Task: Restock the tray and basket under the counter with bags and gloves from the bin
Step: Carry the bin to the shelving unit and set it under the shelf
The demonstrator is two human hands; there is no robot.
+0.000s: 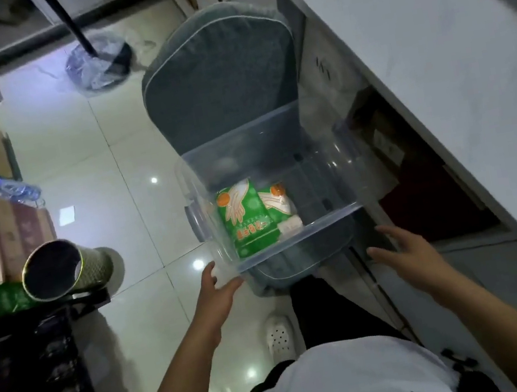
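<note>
Glossy white floor tiles point(116, 171) surround a grey cushioned chair point(220, 75), on which a clear plastic bin point(327, 184) is set, holding green glove packets point(247, 221). Left hand point(215, 292) and right hand point(407, 253) are held open near its front rim, fingers spread

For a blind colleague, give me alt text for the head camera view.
Two bare hands, left hand and right hand, open beside a clear plastic bin on a grey chair, holding green glove packets. A white counter runs along the right.
</note>
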